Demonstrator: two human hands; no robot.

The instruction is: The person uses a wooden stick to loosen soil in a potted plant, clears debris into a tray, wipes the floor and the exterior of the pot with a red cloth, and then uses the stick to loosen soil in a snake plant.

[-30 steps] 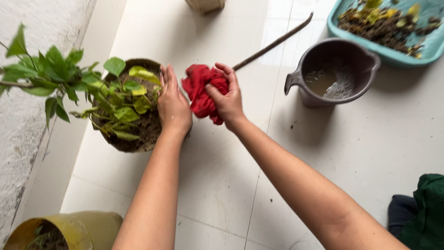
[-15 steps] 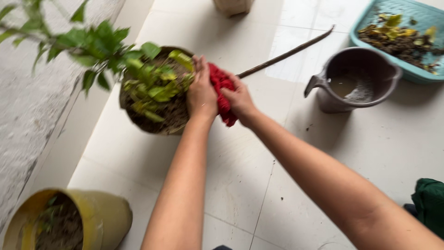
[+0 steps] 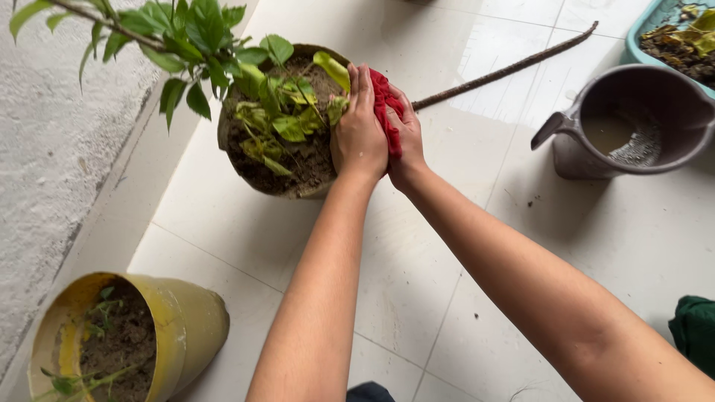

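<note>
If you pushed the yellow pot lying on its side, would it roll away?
Probably a little. The yellow pot is round and lies tipped on the smooth tiled floor, so it could roll. It looks packed with soil, likely heavy, so it may only rock or curve slowly. Some soil might spill from its open mouth.

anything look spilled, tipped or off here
Yes: the yellow pot at lower left leans on its side, soil showing at its mouth. A few dark crumbs dot the tiles near the grey jug. Both hands press a red cloth at the brown pot rim.
</note>
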